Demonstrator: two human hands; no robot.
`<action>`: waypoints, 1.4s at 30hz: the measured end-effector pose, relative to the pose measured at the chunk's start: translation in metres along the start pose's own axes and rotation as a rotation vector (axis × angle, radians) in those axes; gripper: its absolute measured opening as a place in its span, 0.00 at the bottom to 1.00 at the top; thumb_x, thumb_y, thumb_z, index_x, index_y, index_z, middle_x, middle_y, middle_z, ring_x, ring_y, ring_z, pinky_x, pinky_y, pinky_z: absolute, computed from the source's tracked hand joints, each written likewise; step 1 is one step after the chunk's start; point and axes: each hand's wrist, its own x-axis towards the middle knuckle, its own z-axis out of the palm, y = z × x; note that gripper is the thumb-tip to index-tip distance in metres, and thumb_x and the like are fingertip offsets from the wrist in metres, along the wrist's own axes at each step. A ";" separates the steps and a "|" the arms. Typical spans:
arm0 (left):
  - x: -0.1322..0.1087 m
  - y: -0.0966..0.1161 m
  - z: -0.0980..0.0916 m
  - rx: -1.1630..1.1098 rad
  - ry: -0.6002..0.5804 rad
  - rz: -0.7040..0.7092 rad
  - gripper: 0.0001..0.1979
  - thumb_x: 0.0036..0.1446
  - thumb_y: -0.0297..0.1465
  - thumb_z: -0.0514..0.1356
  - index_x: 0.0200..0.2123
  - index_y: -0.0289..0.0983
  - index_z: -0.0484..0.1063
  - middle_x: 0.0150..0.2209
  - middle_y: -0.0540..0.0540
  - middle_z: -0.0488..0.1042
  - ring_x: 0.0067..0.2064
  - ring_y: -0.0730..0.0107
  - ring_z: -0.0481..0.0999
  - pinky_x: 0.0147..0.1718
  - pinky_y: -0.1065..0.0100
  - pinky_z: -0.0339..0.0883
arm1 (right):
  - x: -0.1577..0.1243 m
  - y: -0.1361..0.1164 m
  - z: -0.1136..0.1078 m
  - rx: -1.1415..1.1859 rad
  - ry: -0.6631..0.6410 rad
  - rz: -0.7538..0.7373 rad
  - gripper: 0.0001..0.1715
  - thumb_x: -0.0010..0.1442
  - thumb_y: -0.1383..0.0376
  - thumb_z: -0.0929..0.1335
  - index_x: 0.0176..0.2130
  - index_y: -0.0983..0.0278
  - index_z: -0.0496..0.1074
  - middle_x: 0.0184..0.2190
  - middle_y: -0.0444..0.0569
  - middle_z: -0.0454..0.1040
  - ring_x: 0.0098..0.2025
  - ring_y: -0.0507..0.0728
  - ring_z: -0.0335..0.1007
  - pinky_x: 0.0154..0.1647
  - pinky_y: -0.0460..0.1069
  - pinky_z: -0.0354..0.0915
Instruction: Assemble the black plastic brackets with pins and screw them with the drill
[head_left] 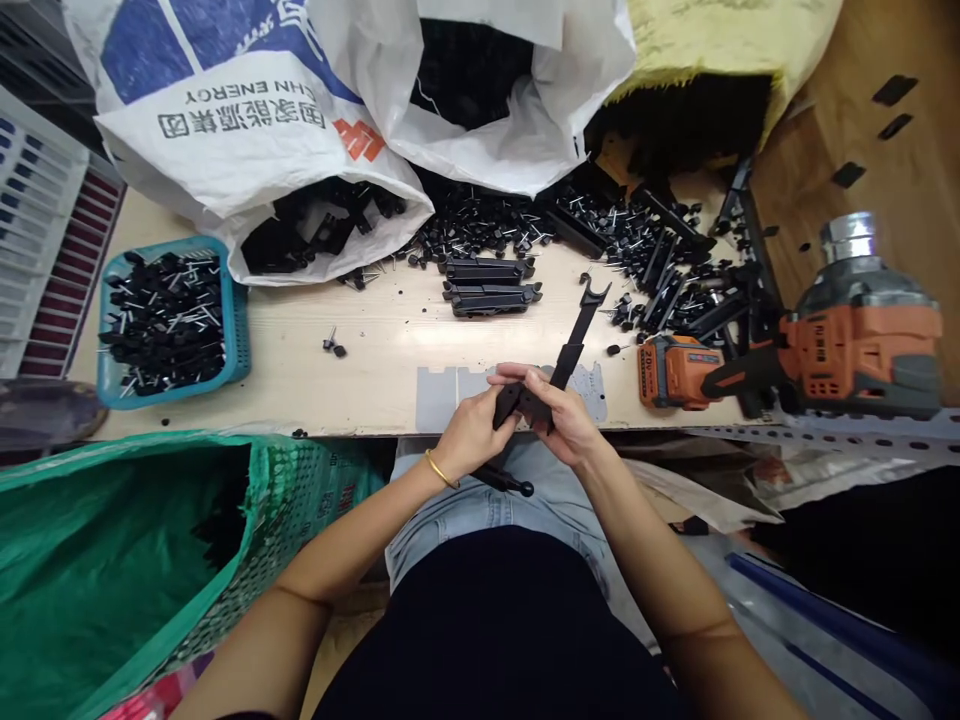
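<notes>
While left hand (474,432) faces right hand (564,418), fingers (517,371) grasping black parts (568,360) (one forked)

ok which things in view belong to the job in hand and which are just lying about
Likely in the job:
black part in left hand and right hand
black pieces side by side
black-headed pins

Seemingly lying about:
orange power tool, untouched
white crate

Pretty even light is brightening the counter (337,385), the dark shirt (495,620) is swallowing detail, the orange tool (825,350) is glinting up top, lens is stretching the edges.
</notes>
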 end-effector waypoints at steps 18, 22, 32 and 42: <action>0.011 -0.035 -0.032 -0.324 0.085 -0.353 0.08 0.52 0.27 0.61 0.38 0.36 0.69 0.33 0.46 0.76 0.38 0.61 0.77 0.36 0.66 0.68 | 0.058 0.007 0.055 0.031 0.226 -0.061 0.16 0.46 0.57 0.75 0.27 0.61 0.68 0.34 0.45 0.79 0.39 0.54 0.73 0.39 0.47 0.69; 0.002 -0.043 -0.041 -0.406 0.090 -0.406 0.07 0.53 0.29 0.61 0.37 0.36 0.70 0.30 0.48 0.76 0.36 0.63 0.77 0.34 0.67 0.68 | 0.064 0.006 0.062 0.056 0.133 0.023 0.26 0.50 0.47 0.70 0.19 0.62 0.61 0.33 0.48 0.79 0.35 0.54 0.73 0.31 0.46 0.66; -0.004 -0.005 -0.027 -0.124 0.133 -0.307 0.10 0.53 0.27 0.60 0.40 0.37 0.69 0.34 0.45 0.77 0.38 0.59 0.78 0.35 0.66 0.68 | 0.041 0.003 0.047 -0.173 0.216 -0.131 0.27 0.50 0.44 0.70 0.21 0.65 0.72 0.25 0.48 0.76 0.29 0.53 0.69 0.31 0.48 0.64; -0.004 0.022 0.005 0.165 -0.012 -0.201 0.13 0.55 0.28 0.57 0.44 0.34 0.65 0.36 0.39 0.77 0.37 0.55 0.78 0.34 0.62 0.70 | 0.029 0.013 0.009 0.010 0.246 -0.160 0.25 0.52 0.48 0.70 0.18 0.64 0.66 0.18 0.45 0.71 0.22 0.50 0.65 0.25 0.46 0.62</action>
